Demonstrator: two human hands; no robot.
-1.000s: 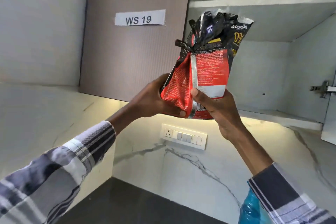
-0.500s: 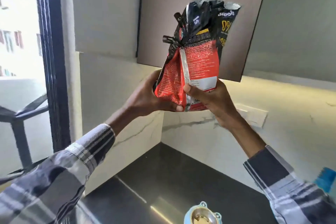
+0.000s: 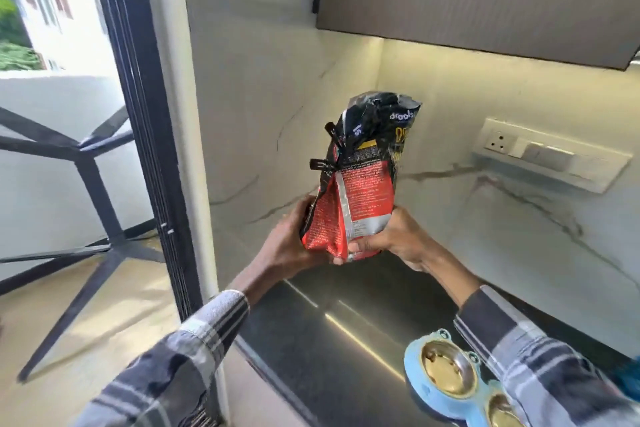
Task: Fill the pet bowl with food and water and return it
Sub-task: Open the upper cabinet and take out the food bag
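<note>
**Bag in both hands, bowl waiting on the desk**

Grip first: both hands are wrapped around the bottom of the bag (image 3: 360, 184). The left hand (image 3: 294, 246) cups the bag's lower left side with fingers curled round it, and the right hand (image 3: 391, 239) clamps the lower right corner, thumb across the front. The bag sits upright and a bit tilted, held in the air above the desk (image 3: 346, 333), not touching it.

The bag is crinkly glossy foil, red panel with small print lower down, black up top. The top is scrunched, and a thin black ribbon hangs off the left edge, so I can't tell whether it's properly open.

The bowl (image 3: 446, 371) is below and to the right of the bag, at the near edge of the desk, partly under the right sleeve. It's a light blue plastic holder with two shiny metal cups. They look empty, though reflections make that hard to call.

My read: this is the food step, with nothing poured yet. Next up is getting the bag's mouth open, then bringing it over a cup and tipping gently. Foil bags dump fast, so go slow.
</note>
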